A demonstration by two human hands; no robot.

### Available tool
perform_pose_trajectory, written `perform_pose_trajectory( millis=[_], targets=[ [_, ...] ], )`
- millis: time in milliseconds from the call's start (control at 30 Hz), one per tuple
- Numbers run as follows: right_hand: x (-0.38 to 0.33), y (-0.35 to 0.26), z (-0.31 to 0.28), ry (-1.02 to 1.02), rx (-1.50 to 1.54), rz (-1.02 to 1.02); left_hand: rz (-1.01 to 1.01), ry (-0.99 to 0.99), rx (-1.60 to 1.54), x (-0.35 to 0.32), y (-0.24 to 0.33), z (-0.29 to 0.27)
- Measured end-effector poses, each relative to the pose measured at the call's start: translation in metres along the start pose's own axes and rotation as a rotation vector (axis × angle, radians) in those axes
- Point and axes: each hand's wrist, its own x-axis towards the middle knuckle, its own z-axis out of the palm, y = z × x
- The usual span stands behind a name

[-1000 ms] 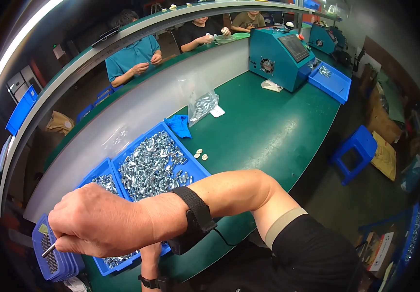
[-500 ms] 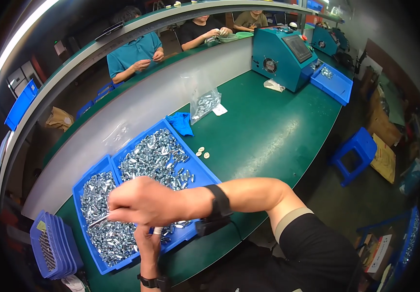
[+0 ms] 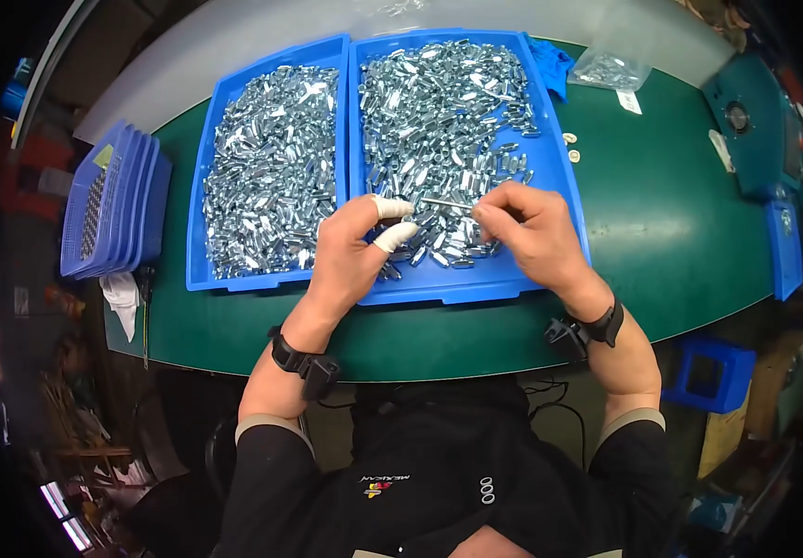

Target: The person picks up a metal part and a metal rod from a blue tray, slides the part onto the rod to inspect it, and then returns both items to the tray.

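My right hand (image 3: 536, 232) pinches a thin metal rod (image 3: 448, 203) between thumb and forefinger, its free end pointing left. Facing it, my left hand (image 3: 355, 246) has white wraps on thumb and forefinger, which stand apart near the rod's free end. I make out nothing held between them; its other fingers are curled and mostly hidden. Both hands are above the front part of the right blue tray (image 3: 564, 214), filled with small shiny metal pieces (image 3: 443, 121). Beside it, the left blue tray (image 3: 199, 209) holds a heap of similar metal pieces (image 3: 271, 167).
Stacked blue baskets (image 3: 127, 205) stand at the left, near a white cloth (image 3: 120, 299). Right of the trays lie small pale discs (image 3: 572, 149), a blue cloth (image 3: 550, 67) and a clear bag of metal pieces (image 3: 610, 70). A teal machine (image 3: 755, 121) stands far right.
The view has swung down and leftward onto the trays. My right hand, earlier crossed over the left one with the rod, is now on the right; the hands are apart, facing each other.
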Motion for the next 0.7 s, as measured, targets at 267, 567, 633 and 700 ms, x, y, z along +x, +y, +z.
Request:
perform_pose_trajectory(
  millis=[267, 567, 633, 700],
  targets=[
    [-0.016, -0.007, 0.007, -0.051, -0.277, -0.084, 0.215, 0.009, 0.208, -0.005, 0.001, 0.005],
    [-0.014, 0.0, 0.011, -0.021, -0.397, -0.255, 0.457, -0.079, 0.37, -0.003, 0.009, 0.012],
    [-0.014, -0.004, 0.011, -0.043, -0.363, -0.164, 0.463, -0.09, 0.354, -0.004, 0.01, 0.013],
    [-0.015, -0.006, 0.012, -0.065, -0.332, -0.074, 0.456, -0.098, 0.336, -0.006, 0.012, 0.014]
  ],
)
